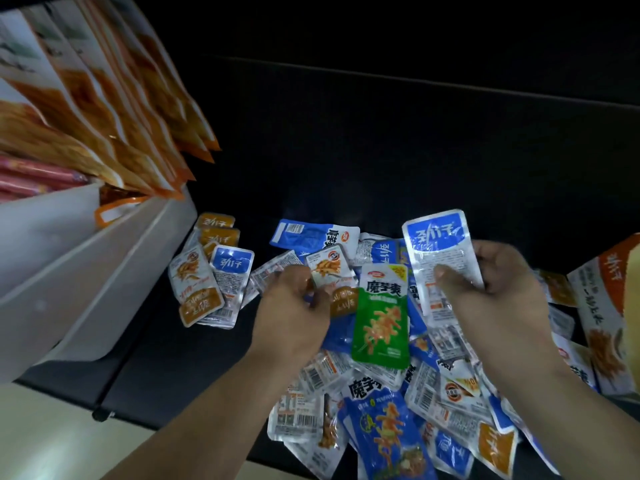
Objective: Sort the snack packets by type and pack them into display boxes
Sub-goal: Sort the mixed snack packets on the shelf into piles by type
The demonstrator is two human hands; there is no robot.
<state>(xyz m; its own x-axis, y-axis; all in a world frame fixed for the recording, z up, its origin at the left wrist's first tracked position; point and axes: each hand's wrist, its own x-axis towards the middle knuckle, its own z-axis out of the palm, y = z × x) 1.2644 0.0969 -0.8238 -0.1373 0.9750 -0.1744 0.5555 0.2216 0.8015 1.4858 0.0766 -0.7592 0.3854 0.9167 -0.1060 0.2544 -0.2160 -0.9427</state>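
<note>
A heap of small snack packets (pixel 398 393) in blue, orange and green covers the dark surface in front of me. My right hand (pixel 498 289) grips a blue-topped silver packet (pixel 438 251), held upright above the heap. My left hand (pixel 294 299) pinches the lower edge of an orange-and-white packet (pixel 329 268) lying on the pile. A green packet (pixel 382 317) lies between my hands. A small sorted group of orange and blue packets (pixel 207 271) rests to the left.
White display boxes (pixel 86 258) stand at the left, filled with tall orange packets (pixel 104 98) and pink ones (pixel 31 174). Another printed orange box (pixel 606 323) sits at the right edge. The dark table surface (pixel 381 150) stretches behind the heap.
</note>
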